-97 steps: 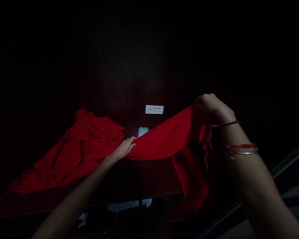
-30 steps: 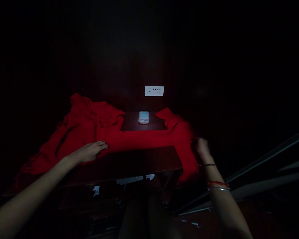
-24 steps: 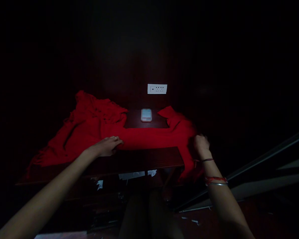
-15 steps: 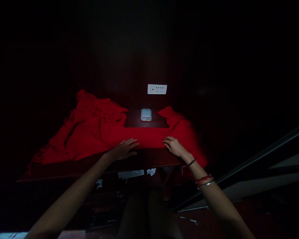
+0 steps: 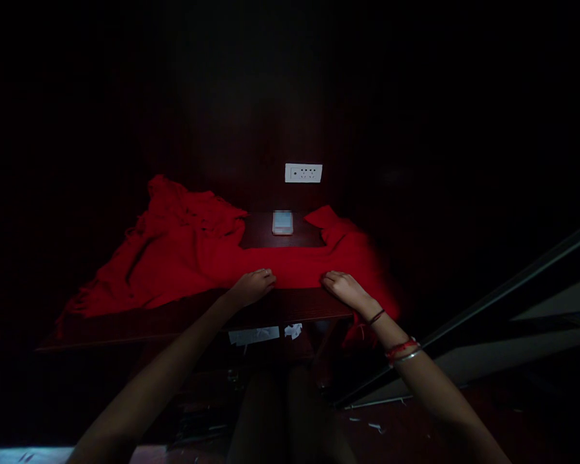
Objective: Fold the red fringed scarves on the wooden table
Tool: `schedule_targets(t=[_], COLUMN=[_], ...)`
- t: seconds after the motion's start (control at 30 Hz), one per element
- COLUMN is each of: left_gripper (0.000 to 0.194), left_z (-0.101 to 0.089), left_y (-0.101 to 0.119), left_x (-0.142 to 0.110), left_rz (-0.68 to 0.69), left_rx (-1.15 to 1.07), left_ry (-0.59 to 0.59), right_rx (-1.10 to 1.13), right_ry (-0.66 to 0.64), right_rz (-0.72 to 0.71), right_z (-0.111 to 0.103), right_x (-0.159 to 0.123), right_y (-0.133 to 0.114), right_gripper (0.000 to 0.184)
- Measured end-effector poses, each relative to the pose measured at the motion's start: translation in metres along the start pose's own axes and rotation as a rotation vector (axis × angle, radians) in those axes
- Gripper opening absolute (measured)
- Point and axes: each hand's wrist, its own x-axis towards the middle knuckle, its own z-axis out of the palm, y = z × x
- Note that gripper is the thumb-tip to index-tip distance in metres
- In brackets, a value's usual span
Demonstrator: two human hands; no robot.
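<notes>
A red fringed shawl [image 5: 294, 265] lies across a dark wooden table, bunched at the left and spreading over the right side. Its middle forms a smooth band along the front. My left hand [image 5: 254, 285] is closed at the near edge of this band, fingers curled on the cloth. To its right, my right hand [image 5: 347, 288] grips the same edge with bent fingers, a hand's width or more away. Fingertips of both hands are partly hidden. Bracelets circle my right wrist and forearm.
A phone [image 5: 283, 222] with a lit screen lies on the table behind the band. A white socket plate [image 5: 303, 173] is on the wall. Crumpled paper [image 5: 293, 331] shows below the table's front edge [image 5: 290, 321]. The surroundings are very dark.
My left hand was stretched out with fingers spread; it has moved right and its fingers have curled onto the edge. My right hand has shifted slightly right and its fingers have closed.
</notes>
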Motion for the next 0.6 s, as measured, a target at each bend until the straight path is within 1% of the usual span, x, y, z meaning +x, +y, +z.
schedule_targets(t=[0.1, 0.2, 0.27, 0.37, 0.47, 0.53, 0.6], left_gripper=[0.019, 0.018, 0.018, 0.020, 0.024, 0.026, 0.031], left_z=[0.000, 0.001, 0.003, 0.002, -0.002, -0.002, 0.004], left_y=[0.001, -0.005, -0.009, -0.012, -0.014, -0.017, -0.024], left_x=[0.006, 0.004, 0.000, -0.005, -0.002, 0.004, 0.011], left_rz=[0.012, 0.053, 0.090, 0.125, 0.151, 0.110, -0.004], left_rx=[0.022, -0.070, -0.166, -0.266, -0.323, -0.330, -0.301], left_ry=[-0.025, -0.011, 0.002, -0.001, 0.010, 0.084, 0.157], right_rx=[0.014, 0.084, 0.110, 0.129, 0.191, 0.255, 0.293], right_ry=[0.045, 0.111, 0.095, 0.032, 0.024, 0.046, 0.070], right_rz=[0.049, 0.083, 0.045, -0.007, 0.033, 0.071, 0.133], right_z=[-0.007, -0.013, -0.012, -0.005, 0.000, 0.000, -0.001], right_x=[-0.001, -0.004, -0.007, -0.011, -0.011, -0.007, -0.002], right_y=[0.002, 0.003, 0.004, 0.004, 0.005, 0.006, 0.007], right_gripper=[0.022, 0.022, 0.022, 0.024, 0.026, 0.029, 0.034])
